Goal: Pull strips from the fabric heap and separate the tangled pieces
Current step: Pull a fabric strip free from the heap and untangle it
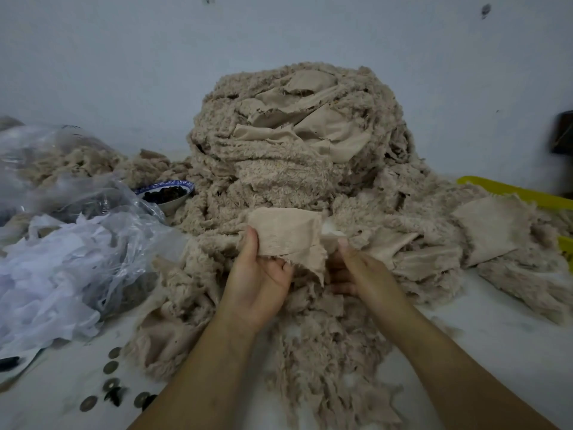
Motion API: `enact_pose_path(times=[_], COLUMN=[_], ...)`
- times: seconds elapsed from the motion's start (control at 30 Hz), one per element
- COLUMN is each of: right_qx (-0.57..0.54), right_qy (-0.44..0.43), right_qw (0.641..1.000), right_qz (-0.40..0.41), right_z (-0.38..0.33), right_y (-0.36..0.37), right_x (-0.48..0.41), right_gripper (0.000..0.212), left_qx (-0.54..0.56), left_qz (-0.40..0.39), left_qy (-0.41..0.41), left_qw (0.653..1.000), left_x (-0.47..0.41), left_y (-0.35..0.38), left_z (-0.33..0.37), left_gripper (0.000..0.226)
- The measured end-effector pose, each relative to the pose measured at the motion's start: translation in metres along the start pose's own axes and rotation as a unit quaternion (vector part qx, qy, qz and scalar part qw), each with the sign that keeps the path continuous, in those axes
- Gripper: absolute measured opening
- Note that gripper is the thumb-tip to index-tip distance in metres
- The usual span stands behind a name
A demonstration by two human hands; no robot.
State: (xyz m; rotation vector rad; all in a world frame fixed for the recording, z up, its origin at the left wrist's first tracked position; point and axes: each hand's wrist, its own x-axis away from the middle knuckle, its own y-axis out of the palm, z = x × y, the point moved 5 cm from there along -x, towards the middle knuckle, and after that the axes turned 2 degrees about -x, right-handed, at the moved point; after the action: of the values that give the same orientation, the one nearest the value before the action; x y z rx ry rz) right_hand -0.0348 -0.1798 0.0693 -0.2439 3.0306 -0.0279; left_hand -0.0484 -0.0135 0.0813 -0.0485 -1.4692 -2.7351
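Observation:
A tall heap of beige fleece fabric (294, 144) rises in the middle of the white table, and strips spill from it toward me. My left hand (257, 274) pinches the left edge of a smooth-backed beige strip (288, 234), thumb on top and fingers underneath. My right hand (359, 271) grips the same strip at its right end, with its fingers curled beneath the cloth and partly hidden. The strip is held just above the loose pieces (310, 352) lying in front of the heap.
Clear plastic bags (77, 231) with white scraps and more beige fabric lie at the left. A blue-rimmed bowl (169, 193) of dark buttons sits beside the heap. Round metal buttons (111, 367) lie at the front left. A yellow tray (527, 193) shows at the right.

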Motion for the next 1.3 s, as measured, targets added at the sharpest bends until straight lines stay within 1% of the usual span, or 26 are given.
enact_pose_path(times=[0.07,0.1,0.2,0.27,0.37,0.5,0.57,0.63,0.7,0.73,0.77,0.8,0.83,0.87,0.9,0.93,0.97,1.0,1.03,1.07,1.1,1.13,1.17,1.2,1.23,1.3], right_qx=[0.021,0.033,0.109,0.154,0.183,0.107,0.07,0.064,0.044,-0.01,-0.101,-0.191,-0.229,-0.188,-0.082,0.037,0.124,0.17,0.193,0.211,0.221,0.22,0.202,0.168,0.133,0.093], right_qy=[-0.026,-0.035,-0.027,-0.025,-0.05,-0.071,-0.061,-0.045,-0.026,-0.012,0.008,0.024,0.023,0.013,0.007,-0.006,-0.027,-0.042,-0.055,-0.076,-0.099,-0.118,-0.128,-0.12,-0.099,-0.037], right_qw=[0.998,0.998,0.994,0.988,0.981,0.989,0.992,0.993,0.995,0.997,0.993,0.981,0.973,0.98,0.993,0.997,0.991,0.985,0.979,0.973,0.969,0.968,0.971,0.978,0.986,0.995], right_qz=[-0.047,-0.052,-0.009,-0.005,-0.041,-0.076,-0.087,-0.09,-0.089,-0.078,-0.054,-0.016,0.026,0.063,0.081,0.07,0.04,0.003,-0.031,-0.05,-0.053,-0.04,-0.018,0.003,0.01,-0.027], right_z=[-0.004,-0.006,-0.005,-0.006,-0.011,-0.014,-0.013,-0.01,-0.012,-0.014,-0.018,-0.022,-0.024,-0.023,-0.02,-0.017,-0.014,-0.01,-0.008,-0.008,-0.009,-0.012,-0.014,-0.015,-0.013,-0.002], right_y=[0.012,0.015,0.013,0.012,0.018,0.02,0.018,0.019,0.02,0.017,0.008,-0.005,-0.019,-0.03,-0.034,-0.031,-0.021,-0.011,-0.001,0.005,0.006,0.006,0.004,0.001,0.0,0.002], right_x=[0.005,0.007,0.008,0.007,0.008,0.008,0.008,0.008,0.011,0.01,0.008,0.007,0.003,0.0,-0.001,0.0,-0.001,-0.001,0.0,0.0,0.0,0.001,0.001,0.002,0.002,0.001], right_gripper=[0.061,0.058,0.052,0.051,0.045,0.049,0.047,0.046,0.047,0.047,0.046,0.045,0.045,0.044,0.041,0.039,0.035,0.026,0.016,0.014,0.014,0.014,0.024,0.037,0.05,0.072], left_qx=[-0.014,-0.026,-0.048,-0.032,-0.014,0.0,0.006,-0.006,0.008,0.042,0.089,0.132,0.147,0.131,0.092,0.045,0.01,-0.005,-0.002,0.012,0.028,0.032,0.018,-0.009,-0.039,-0.072], left_qz=[-0.011,-0.019,-0.025,0.003,0.057,0.1,0.114,0.125,0.144,0.147,0.148,0.144,0.135,0.117,0.093,0.067,0.043,0.022,0.012,0.004,-0.002,-0.012,-0.024,-0.036,-0.047,-0.08], left_qy=[-0.017,-0.027,-0.035,-0.021,0.0,0.023,0.026,0.018,0.025,0.038,0.059,0.08,0.091,0.078,0.042,0.0,-0.035,-0.055,-0.062,-0.06,-0.054,-0.043,-0.029,-0.017,-0.008,-0.018], left_qw=[1.0,0.999,0.998,0.999,0.998,0.995,0.993,0.992,0.989,0.988,0.983,0.977,0.976,0.981,0.99,0.997,0.998,0.998,0.998,0.998,0.998,0.998,0.999,0.999,0.998,0.994], left_x=[0.003,0.004,0.005,0.001,-0.007,-0.01,-0.01,-0.01,-0.009,-0.01,-0.011,-0.012,-0.012,-0.011,-0.009,-0.007,-0.005,-0.004,-0.003,-0.002,-0.002,-0.001,0.0,0.002,0.004,0.007], left_y=[0.004,0.005,0.008,0.005,-0.005,-0.01,-0.011,-0.012,-0.016,-0.019,-0.025,-0.031,-0.035,-0.033,-0.026,-0.018,-0.011,-0.006,-0.004,-0.005,-0.008,-0.01,-0.011,-0.008,-0.004,0.005], left_z=[-0.006,-0.01,-0.016,-0.016,-0.012,-0.011,-0.013,-0.019,-0.018,-0.011,0.0,0.009,0.014,0.013,0.004,-0.01,-0.022,-0.028,-0.028,-0.024,-0.018,-0.012,-0.007,-0.006,-0.007,-0.013], left_gripper=[0.055,0.057,0.059,0.052,0.042,0.035,0.033,0.032,0.032,0.033,0.035,0.037,0.036,0.034,0.035,0.038,0.043,0.047,0.049,0.049,0.048,0.046,0.04,0.034,0.031,0.029])
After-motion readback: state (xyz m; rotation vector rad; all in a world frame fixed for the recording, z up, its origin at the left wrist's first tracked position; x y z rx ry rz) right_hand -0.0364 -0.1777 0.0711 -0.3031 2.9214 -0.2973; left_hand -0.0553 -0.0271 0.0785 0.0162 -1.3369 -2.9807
